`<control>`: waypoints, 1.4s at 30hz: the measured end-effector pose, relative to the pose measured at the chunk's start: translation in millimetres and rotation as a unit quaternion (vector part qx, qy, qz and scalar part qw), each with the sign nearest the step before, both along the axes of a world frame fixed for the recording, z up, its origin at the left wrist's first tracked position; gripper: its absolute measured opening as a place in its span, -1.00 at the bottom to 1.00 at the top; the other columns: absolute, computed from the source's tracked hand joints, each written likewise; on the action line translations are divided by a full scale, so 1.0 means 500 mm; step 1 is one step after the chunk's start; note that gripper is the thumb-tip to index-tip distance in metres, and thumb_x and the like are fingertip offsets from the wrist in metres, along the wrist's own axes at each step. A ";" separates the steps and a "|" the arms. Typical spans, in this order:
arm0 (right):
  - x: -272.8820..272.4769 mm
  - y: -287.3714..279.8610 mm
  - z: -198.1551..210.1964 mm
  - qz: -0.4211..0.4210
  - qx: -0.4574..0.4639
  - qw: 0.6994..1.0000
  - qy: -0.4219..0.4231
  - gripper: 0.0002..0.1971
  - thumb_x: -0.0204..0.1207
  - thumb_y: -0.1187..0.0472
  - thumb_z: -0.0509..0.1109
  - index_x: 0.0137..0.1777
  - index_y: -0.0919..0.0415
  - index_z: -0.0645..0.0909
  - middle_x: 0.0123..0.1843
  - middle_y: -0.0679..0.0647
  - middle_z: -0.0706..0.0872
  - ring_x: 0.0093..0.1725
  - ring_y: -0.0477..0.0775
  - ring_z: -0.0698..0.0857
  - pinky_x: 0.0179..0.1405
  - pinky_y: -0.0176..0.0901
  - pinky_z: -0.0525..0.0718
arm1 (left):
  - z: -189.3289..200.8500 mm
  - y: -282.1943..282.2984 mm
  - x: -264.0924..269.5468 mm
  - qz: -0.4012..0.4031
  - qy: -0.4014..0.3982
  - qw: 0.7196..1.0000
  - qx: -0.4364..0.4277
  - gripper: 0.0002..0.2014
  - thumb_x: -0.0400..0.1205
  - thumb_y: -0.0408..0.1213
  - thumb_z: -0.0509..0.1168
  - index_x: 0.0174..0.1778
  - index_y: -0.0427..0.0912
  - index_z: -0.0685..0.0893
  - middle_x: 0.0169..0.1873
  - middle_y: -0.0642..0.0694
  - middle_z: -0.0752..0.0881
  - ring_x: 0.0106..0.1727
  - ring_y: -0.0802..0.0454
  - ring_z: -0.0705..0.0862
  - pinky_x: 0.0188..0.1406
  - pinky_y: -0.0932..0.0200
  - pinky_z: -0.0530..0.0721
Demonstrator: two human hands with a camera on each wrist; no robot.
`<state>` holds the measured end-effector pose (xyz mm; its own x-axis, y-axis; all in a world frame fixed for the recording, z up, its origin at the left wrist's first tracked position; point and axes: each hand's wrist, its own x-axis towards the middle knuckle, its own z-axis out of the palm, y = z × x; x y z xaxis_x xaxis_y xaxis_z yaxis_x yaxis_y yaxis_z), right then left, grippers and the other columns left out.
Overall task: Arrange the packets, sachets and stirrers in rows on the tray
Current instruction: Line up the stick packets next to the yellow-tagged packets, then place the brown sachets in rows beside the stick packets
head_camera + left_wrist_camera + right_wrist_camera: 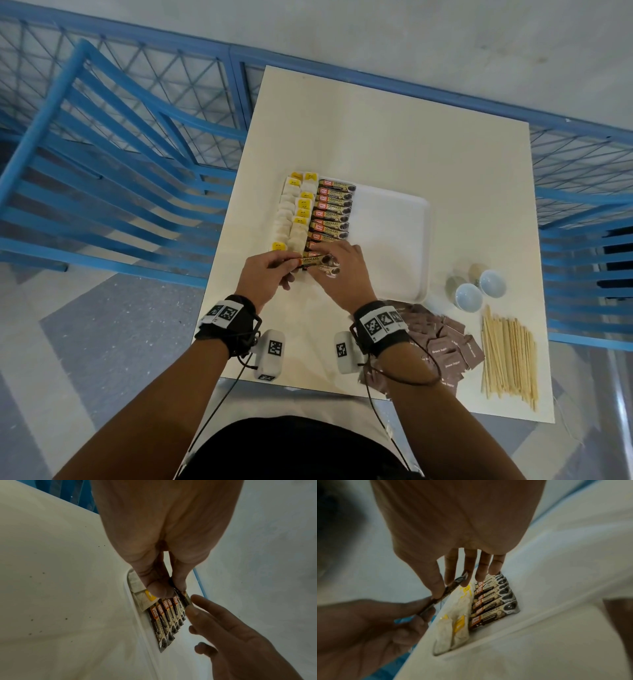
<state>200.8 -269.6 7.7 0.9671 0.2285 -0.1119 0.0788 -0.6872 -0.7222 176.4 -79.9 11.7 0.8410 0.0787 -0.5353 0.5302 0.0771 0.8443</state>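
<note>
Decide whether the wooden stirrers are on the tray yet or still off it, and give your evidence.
Off it. The stirrers lie bundled on the table, outside the tray, beyond its near right corner.

White tray [390, 240]; yellow-tagged tea bags [291, 219]; brown sachets [445, 346]; pale stirrers [508, 356].

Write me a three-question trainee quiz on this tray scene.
1. True or false: the stirrers lie on the tray.
2. Fill in: on the tray, the coffee sachets lie in a row directly right of the ____.
3. The left hand pinches: A a stirrer, B a coffee sachet, C a tea bag.
Key: 1 false; 2 tea bags; 3 B.
</note>
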 end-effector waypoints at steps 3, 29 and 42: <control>0.000 -0.005 -0.010 0.041 -0.032 0.998 -0.036 -0.73 0.51 0.09 0.57 0.21 -0.01 0.76 0.11 -0.12 0.70 0.18 0.06 0.56 0.26 -0.05 0.50 | -0.007 0.001 -0.001 -0.005 0.001 1.000 0.009 -0.84 0.71 -0.43 0.41 0.11 -0.14 0.84 -0.21 -0.27 0.81 -0.28 -0.11 0.73 -0.30 0.04 0.74; -0.044 -0.044 -0.069 -0.069 -0.117 0.989 0.057 -0.81 0.52 0.12 0.51 0.12 0.03 0.68 0.08 -0.03 0.66 0.12 0.05 0.53 0.22 0.02 0.57 | -0.030 0.031 -0.043 -0.085 0.074 0.986 0.121 -0.86 0.76 -0.34 0.32 0.12 -0.18 0.79 -0.18 -0.11 0.84 -0.35 0.03 0.67 -0.50 0.43 0.49; -0.050 -0.039 -0.055 -0.083 -0.106 0.990 0.032 -0.88 0.52 0.12 0.50 0.04 0.00 0.71 0.03 -0.09 0.68 0.09 0.01 0.56 0.19 0.01 0.56 | -0.029 0.024 -0.036 -0.115 0.054 0.983 0.134 -0.89 0.75 -0.31 0.34 0.06 -0.11 0.78 -0.19 -0.08 0.86 -0.36 0.03 0.71 -0.15 0.14 0.68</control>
